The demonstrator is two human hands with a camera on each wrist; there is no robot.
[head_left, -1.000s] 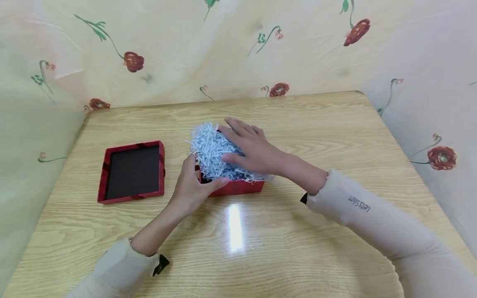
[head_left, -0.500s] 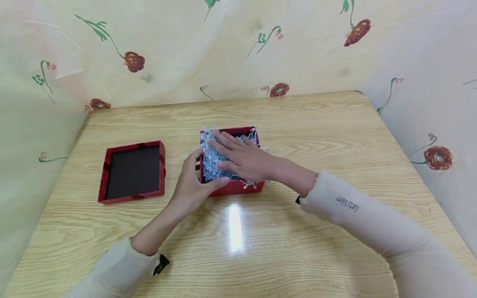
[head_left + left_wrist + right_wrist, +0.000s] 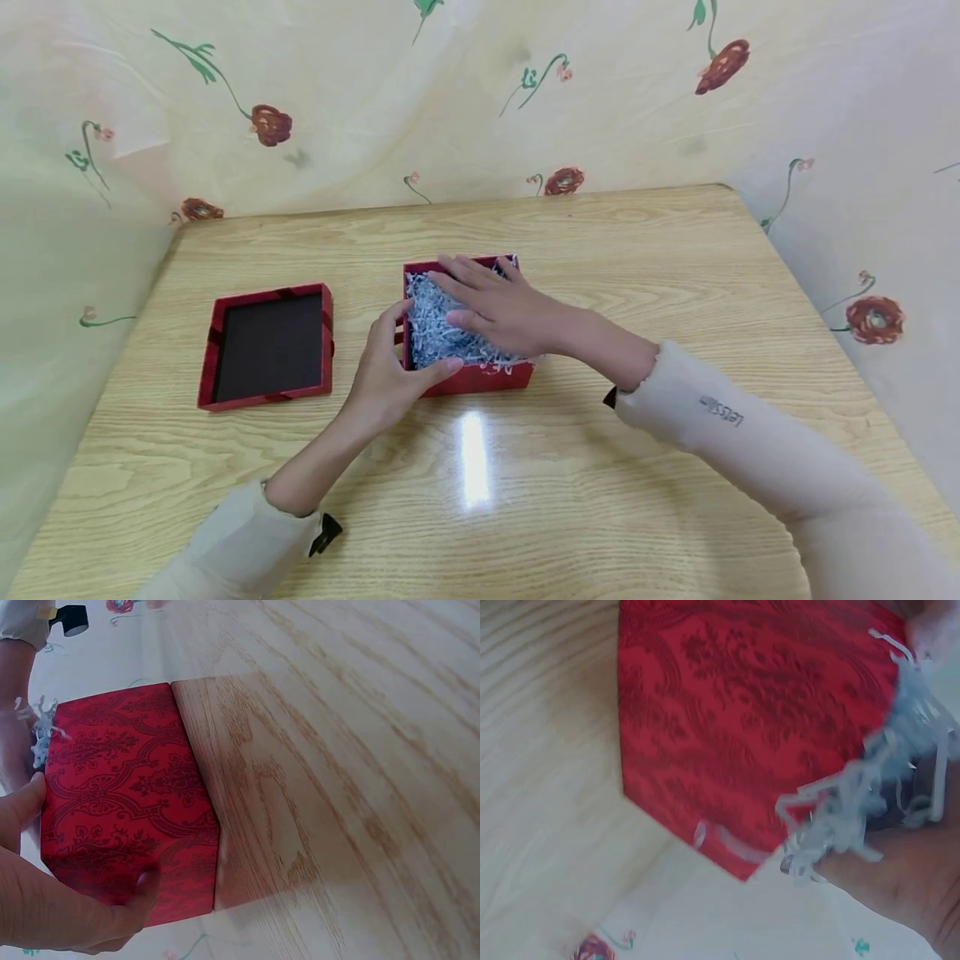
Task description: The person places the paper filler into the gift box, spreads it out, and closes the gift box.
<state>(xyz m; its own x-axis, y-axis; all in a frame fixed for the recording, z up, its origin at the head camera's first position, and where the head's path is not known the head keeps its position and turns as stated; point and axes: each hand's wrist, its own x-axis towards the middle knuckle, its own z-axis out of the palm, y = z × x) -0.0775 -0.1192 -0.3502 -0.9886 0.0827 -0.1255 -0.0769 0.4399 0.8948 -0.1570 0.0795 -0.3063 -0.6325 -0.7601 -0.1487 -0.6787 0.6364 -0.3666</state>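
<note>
A red patterned gift box (image 3: 483, 381) stands without its lid on the table, filled with pale blue shredded paper (image 3: 429, 325). My left hand (image 3: 381, 367) holds the box by its near left corner, thumb at the front rim and fingers along the left side. In the left wrist view the fingers lie against the box's red damask wall (image 3: 120, 765). My right hand (image 3: 506, 310) lies over the shredded paper with fingers spread, hiding part of it. Loose paper strands (image 3: 847, 802) hang over the rim in the right wrist view.
Left of the box lies its red lid (image 3: 326, 367), dark inside facing up. The wooden table (image 3: 645, 267) shows a bright light reflection in front of the box. Behind it hangs a flower-printed cloth (image 3: 360, 100).
The shredded paper, heaped above the rim a second ago, now sits down inside the box. My right hand went lower and left, then slightly back right. The left hand kept its hold.
</note>
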